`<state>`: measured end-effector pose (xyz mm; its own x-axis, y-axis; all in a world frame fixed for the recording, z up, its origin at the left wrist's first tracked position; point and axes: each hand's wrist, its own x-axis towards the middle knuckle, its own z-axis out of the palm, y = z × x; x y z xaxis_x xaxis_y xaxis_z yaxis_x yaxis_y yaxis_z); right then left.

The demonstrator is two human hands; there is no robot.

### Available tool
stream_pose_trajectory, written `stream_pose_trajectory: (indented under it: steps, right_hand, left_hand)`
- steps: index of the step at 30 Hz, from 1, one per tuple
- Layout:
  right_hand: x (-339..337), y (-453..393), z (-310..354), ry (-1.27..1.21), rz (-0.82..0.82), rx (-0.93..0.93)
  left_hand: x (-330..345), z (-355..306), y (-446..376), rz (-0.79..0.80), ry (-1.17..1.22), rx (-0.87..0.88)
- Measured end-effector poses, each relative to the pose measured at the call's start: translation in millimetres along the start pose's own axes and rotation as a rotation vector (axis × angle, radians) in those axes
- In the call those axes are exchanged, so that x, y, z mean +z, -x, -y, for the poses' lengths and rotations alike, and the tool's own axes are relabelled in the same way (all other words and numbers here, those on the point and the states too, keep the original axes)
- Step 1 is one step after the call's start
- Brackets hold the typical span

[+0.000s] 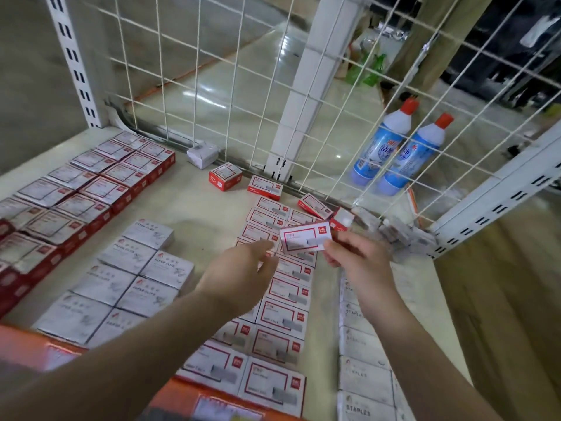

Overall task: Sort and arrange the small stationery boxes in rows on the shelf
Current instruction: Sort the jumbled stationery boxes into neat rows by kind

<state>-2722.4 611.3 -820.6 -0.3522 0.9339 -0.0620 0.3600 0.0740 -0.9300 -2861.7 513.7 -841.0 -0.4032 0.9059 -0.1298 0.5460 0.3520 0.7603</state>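
A: Status? Right hand (352, 253) pinches a red-bordered box (304, 237) above the middle rows (280, 302); left hand (243, 275) relaxed, empty.
B: Mostly sorted, I judge. Loose boxes (239, 179) near the mesh (230, 86) remain.

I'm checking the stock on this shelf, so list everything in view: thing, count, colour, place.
held box: one, white with red border, above the middle rows
red-bordered boxes: two rows, white and red, centre
paper clip boxes: about nine, grey-white, two rows left of centre
red-sided boxes: two rows, far left
staples boxes: one row, grey-white, right
loose boxes: several, red and white, by the mesh
bottles: two, blue with red caps, behind the wire mesh
left hand: fingers relaxed, over the middle rows
right hand: pinches the held box
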Motion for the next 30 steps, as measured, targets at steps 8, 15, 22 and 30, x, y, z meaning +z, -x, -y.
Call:
stream_pose_trajectory:
  steps: [8, 15, 22, 30]
  right_hand:
    - [12, 25, -3, -0.009, 0.135, 0.005]
    - [11, 26, -10, 0.179, 0.229, -0.095]
    - [15, 26, -17, 0.351, 0.227, -0.139]
    - [10, 26, -19, 0.452, 0.211, -0.211]
  left_hand:
    - [5, 8, 13, -0.063, 0.163, -0.039]
    - [0, 11, 12, -0.13, 0.31, -0.068]
    - [-3, 20, 12, -0.143, 0.278, -0.073]
    - [-3, 25, 20, -0.134, 0.22, -0.002]
